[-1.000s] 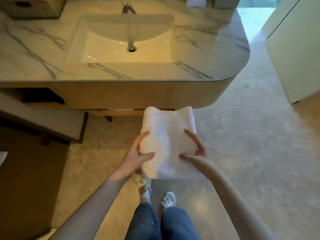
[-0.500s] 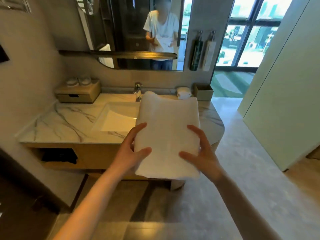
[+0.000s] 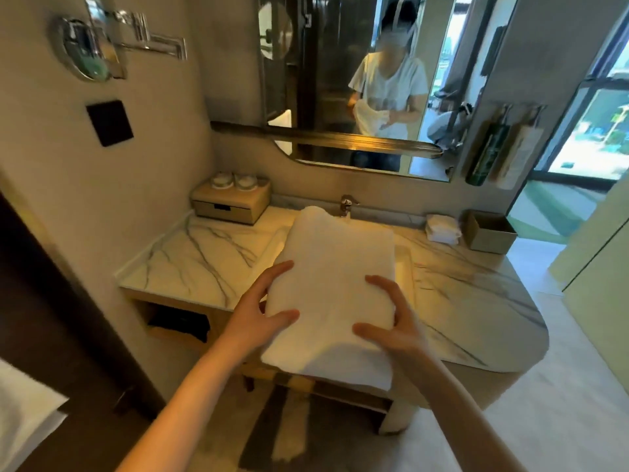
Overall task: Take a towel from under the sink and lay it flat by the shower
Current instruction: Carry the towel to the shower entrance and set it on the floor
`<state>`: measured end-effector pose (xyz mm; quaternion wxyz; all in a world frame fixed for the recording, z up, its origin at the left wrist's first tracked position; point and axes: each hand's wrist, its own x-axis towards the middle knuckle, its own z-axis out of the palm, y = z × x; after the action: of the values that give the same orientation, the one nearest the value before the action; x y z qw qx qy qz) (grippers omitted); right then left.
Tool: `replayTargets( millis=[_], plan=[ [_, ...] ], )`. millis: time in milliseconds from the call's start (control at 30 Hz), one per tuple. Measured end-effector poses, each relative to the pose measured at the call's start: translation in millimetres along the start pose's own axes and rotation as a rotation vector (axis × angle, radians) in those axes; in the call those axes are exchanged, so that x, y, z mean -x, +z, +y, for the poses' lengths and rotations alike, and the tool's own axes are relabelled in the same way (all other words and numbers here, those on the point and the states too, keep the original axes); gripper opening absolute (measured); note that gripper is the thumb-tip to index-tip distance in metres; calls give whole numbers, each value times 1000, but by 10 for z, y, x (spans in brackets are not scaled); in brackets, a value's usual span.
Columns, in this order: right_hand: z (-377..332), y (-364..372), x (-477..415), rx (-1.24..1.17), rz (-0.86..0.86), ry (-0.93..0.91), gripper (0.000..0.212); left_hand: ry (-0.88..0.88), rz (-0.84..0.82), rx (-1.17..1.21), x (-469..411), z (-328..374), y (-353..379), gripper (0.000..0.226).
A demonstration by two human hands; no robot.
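Above the marble tabletop (image 3: 211, 264), left hand (image 3: 258, 315) and right hand (image 3: 394, 321) grip a folded towel (image 3: 337, 287), hiding the sink; far-right open box (image 3: 490, 233), contents unseen.

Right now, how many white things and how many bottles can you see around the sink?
White folded towel held in the left hand and right hand: 1
Small stack of white cloths on the counter: 1
Bottles on the wall, dark green bottle and pale bottle: 2
Total: 4
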<state>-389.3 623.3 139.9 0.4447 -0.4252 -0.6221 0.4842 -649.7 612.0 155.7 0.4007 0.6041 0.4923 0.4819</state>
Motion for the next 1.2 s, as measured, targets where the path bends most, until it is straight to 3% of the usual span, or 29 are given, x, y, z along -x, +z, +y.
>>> replayTargets(
  millis=[233, 467, 700, 933, 1200],
  plan=[
    [95, 503, -693, -74, -186, 47, 67, -114, 216, -50, 60, -250, -512, 73],
    [279, 678, -1302, -116, -515, -1, 65, -223, 507, -18, 349, -308, -392, 70],
    [438, 480, -1517, -105, -885, -43, 66, -314, 935, -65, 701, -133, 543, 69],
    [470, 194, -1133, -137, -1291, -52, 70, -418, 1320, -131, 1251, 259, 1749, 64],
    [444, -444, -264, -157, -1495, -27, 70, -490, 1501, -186, 1878, 787, 3046, 66]
  ],
)
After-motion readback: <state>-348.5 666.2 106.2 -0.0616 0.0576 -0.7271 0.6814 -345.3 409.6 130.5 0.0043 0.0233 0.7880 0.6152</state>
